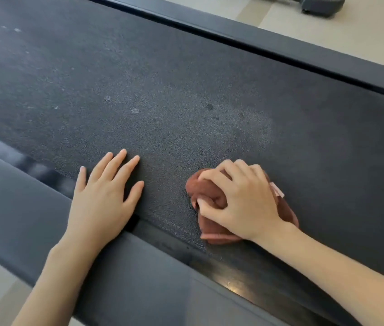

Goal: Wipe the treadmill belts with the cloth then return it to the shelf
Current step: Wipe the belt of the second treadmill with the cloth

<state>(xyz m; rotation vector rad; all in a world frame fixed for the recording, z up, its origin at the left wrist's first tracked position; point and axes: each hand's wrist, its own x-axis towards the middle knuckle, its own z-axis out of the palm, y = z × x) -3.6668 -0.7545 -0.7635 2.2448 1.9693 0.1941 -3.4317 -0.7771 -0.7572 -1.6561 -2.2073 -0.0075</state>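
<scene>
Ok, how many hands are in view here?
2. The left hand lies flat at the near edge of the black textured treadmill belt; the right hand, further right, grips the bunched reddish-brown cloth on the belt.

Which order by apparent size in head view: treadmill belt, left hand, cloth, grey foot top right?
1. treadmill belt.
2. left hand and cloth: about alike; cloth partly hidden under the right hand, so unranked.
3. grey foot: smallest, but farther off and cut by the frame.

Grey machine base (320, 5) on pale floor (350, 36), top right.
</scene>
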